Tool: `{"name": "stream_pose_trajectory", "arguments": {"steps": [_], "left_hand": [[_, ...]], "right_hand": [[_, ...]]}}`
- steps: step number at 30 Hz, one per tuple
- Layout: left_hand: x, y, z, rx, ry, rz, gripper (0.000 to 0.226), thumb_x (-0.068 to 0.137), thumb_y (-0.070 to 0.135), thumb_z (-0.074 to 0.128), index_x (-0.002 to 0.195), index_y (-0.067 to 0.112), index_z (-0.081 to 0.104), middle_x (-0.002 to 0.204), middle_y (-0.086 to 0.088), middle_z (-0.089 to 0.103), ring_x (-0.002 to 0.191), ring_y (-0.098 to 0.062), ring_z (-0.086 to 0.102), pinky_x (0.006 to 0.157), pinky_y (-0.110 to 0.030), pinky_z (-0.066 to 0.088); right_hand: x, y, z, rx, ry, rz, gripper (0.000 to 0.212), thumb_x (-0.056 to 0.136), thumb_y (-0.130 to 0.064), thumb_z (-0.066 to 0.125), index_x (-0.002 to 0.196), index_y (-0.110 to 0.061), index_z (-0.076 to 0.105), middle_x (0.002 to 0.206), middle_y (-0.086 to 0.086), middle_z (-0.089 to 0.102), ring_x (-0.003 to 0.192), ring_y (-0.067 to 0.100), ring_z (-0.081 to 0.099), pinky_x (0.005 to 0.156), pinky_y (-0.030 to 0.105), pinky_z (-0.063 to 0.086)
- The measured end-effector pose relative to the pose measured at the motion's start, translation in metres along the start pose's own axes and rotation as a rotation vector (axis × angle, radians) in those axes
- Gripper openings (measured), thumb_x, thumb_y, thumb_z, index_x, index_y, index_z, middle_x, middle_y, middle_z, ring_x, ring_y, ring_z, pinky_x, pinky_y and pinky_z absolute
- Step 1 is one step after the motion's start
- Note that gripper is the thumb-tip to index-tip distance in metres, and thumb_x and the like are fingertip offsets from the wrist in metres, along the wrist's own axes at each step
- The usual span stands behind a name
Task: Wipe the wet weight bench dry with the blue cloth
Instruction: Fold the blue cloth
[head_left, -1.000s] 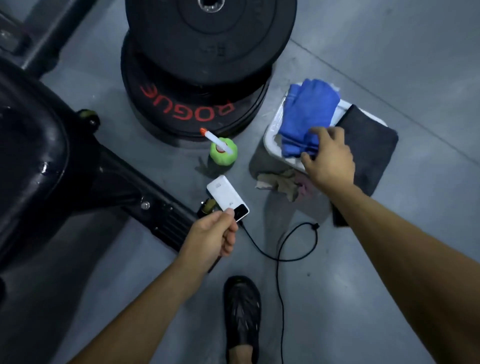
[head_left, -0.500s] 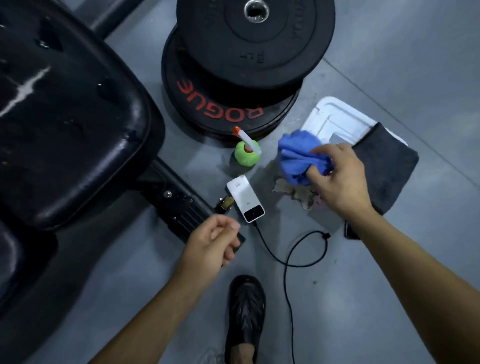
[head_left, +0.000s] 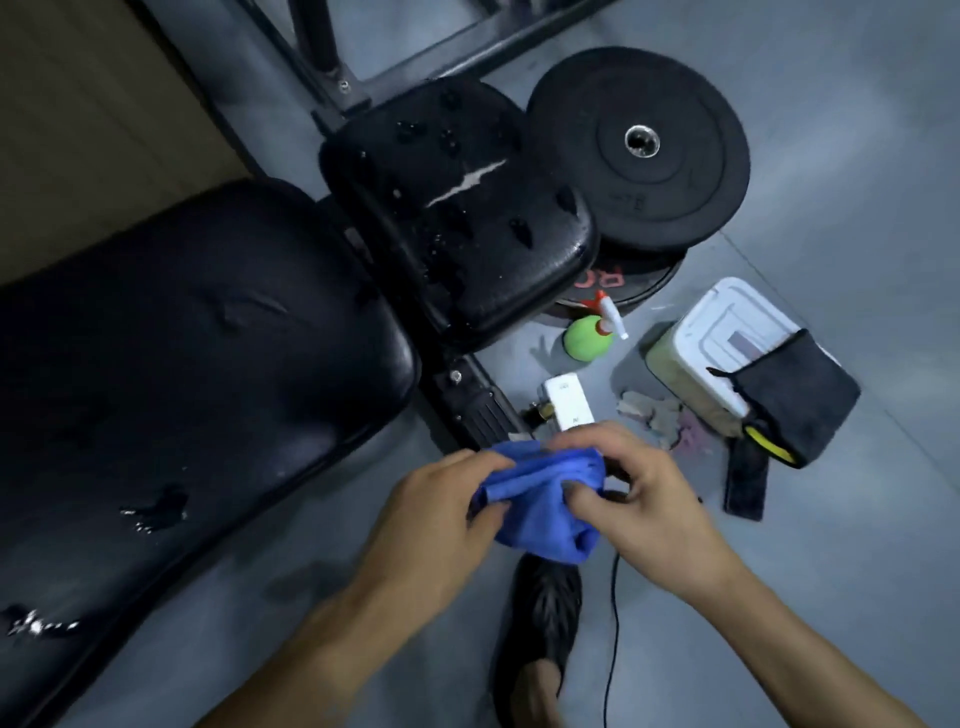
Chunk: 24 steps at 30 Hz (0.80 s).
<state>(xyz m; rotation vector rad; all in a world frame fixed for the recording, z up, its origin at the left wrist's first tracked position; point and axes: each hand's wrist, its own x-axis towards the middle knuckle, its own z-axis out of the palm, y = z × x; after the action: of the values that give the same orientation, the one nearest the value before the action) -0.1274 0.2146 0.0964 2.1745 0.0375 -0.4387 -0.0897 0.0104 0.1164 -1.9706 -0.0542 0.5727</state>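
Beside the floor's near edge, off the right side of the weight bench (head_left: 197, 374), a person stands with the blue cloth (head_left: 540, 499) now bunched between both hands, well clear of the wet padding. The long back pad carries scattered beads of water at its near left corner, and the smaller seat pad (head_left: 467, 208) glistens with droplets and one pale streak; none of it looks wiped yet.

A second ago the cloth lay on the white tub (head_left: 722, 332) at the floor's right side, under the right hand (head_left: 660, 499) alone, while the left hand (head_left: 441, 514) pinched the small white device (head_left: 569, 402). That device now lies free on the floor, just beyond the knuckles. The left hand has joined in: each grip is pinching a fold of the cloth, fingers curled into the fabric, which hangs between them above a dark shoe (head_left: 540, 639).

The pickup is judged complete. What appears to remain is gathering the cloth into a pad and carrying it leftward to the seat, where the water sits thickest.
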Motion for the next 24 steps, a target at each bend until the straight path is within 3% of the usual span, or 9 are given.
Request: {"name": "stream_pose_trajectory", "arguments": {"steps": [3, 5, 8, 10, 12, 14, 18, 21, 24], "left_hand": [[-0.022, 0.0, -0.021, -0.034, 0.074, 0.056, 0.019, 0.083, 0.031, 0.063, 0.101, 0.029, 0.069, 0.088, 0.015, 0.066, 0.078, -0.003, 0.062, 0.071, -0.027, 0.051], [-0.031, -0.001, -0.03, -0.013, 0.125, 0.106, 0.013, 0.086, 0.038, 0.062, 0.092, 0.028, 0.066, 0.077, 0.014, 0.058, 0.07, -0.004, 0.057, 0.065, -0.026, 0.047], [-0.037, -0.01, -0.03, -0.026, 0.176, 0.117, 0.019, 0.089, 0.041, 0.055, 0.08, 0.024, 0.055, 0.075, 0.009, 0.052, 0.069, -0.012, 0.054, 0.062, -0.031, 0.046], [-0.038, -0.019, -0.024, -0.089, 0.226, 0.084, 0.02, 0.093, 0.041, 0.053, 0.082, 0.026, 0.058, 0.079, 0.008, 0.056, 0.073, -0.012, 0.057, 0.063, -0.03, 0.047], [-0.036, -0.029, -0.016, -0.16, 0.278, 0.036, 0.021, 0.095, 0.041, 0.052, 0.083, 0.026, 0.059, 0.08, 0.008, 0.058, 0.074, -0.01, 0.058, 0.064, -0.03, 0.047], [-0.031, -0.037, -0.007, -0.196, 0.308, 0.008, 0.022, 0.095, 0.04, 0.054, 0.081, 0.023, 0.059, 0.08, 0.007, 0.059, 0.074, -0.011, 0.057, 0.066, -0.031, 0.048], [-0.016, -0.052, 0.013, -0.227, 0.347, 0.084, 0.022, 0.094, 0.038, 0.058, 0.079, 0.022, 0.058, 0.079, 0.008, 0.06, 0.074, -0.011, 0.058, 0.067, -0.029, 0.048], [0.0, -0.062, 0.021, -0.324, 0.291, 0.128, 0.021, 0.092, 0.039, 0.059, 0.079, 0.022, 0.057, 0.071, 0.008, 0.06, 0.064, -0.008, 0.055, 0.062, -0.029, 0.047], [0.013, -0.076, 0.022, -0.403, 0.266, 0.191, 0.022, 0.086, 0.041, 0.06, 0.084, 0.02, 0.058, 0.076, 0.001, 0.059, 0.067, -0.015, 0.057, 0.067, -0.042, 0.052]], "right_hand": [[-0.017, -0.031, 0.035, 0.277, 0.132, 0.102, 0.032, 0.085, -0.032, 0.072, 0.117, -0.032, 0.067, 0.107, -0.006, 0.071, 0.099, 0.025, 0.067, 0.087, 0.039, 0.056], [-0.024, -0.045, 0.056, 0.315, 0.188, 0.123, 0.048, 0.079, -0.045, 0.081, 0.122, -0.033, 0.064, 0.11, -0.012, 0.069, 0.099, 0.014, 0.068, 0.085, 0.028, 0.056], [-0.024, -0.047, 0.071, 0.294, 0.193, 0.093, 0.061, 0.074, -0.031, 0.087, 0.128, -0.034, 0.06, 0.118, -0.015, 0.066, 0.109, 0.003, 0.064, 0.089, 0.023, 0.052], [-0.019, -0.038, 0.071, 0.271, 0.16, 0.088, 0.063, 0.077, -0.023, 0.086, 0.131, -0.039, 0.058, 0.126, -0.012, 0.063, 0.114, 0.014, 0.063, 0.096, 0.032, 0.052], [-0.012, -0.025, 0.069, 0.282, 0.16, 0.092, 0.059, 0.083, -0.005, 0.079, 0.129, -0.038, 0.06, 0.122, -0.009, 0.065, 0.108, 0.027, 0.064, 0.093, 0.042, 0.057], [-0.004, -0.012, 0.069, 0.222, 0.226, 0.079, 0.056, 0.084, 0.004, 0.072, 0.122, -0.036, 0.063, 0.115, -0.008, 0.068, 0.103, 0.029, 0.066, 0.082, 0.039, 0.06], [0.01, 0.007, 0.081, 0.055, 0.311, -0.052, 0.048, 0.083, -0.001, 0.073, 0.116, -0.034, 0.064, 0.108, -0.005, 0.069, 0.099, 0.014, 0.067, 0.072, 0.023, 0.056], [0.019, 0.017, 0.089, 0.218, 0.325, -0.094, 0.037, 0.083, -0.015, 0.073, 0.117, -0.029, 0.066, 0.112, -0.002, 0.072, 0.106, 0.017, 0.068, 0.088, 0.032, 0.055], [0.022, 0.018, 0.091, 0.459, 0.287, -0.078, 0.03, 0.092, -0.015, 0.063, 0.122, -0.019, 0.066, 0.118, 0.003, 0.073, 0.115, 0.024, 0.067, 0.097, 0.041, 0.051]]}}
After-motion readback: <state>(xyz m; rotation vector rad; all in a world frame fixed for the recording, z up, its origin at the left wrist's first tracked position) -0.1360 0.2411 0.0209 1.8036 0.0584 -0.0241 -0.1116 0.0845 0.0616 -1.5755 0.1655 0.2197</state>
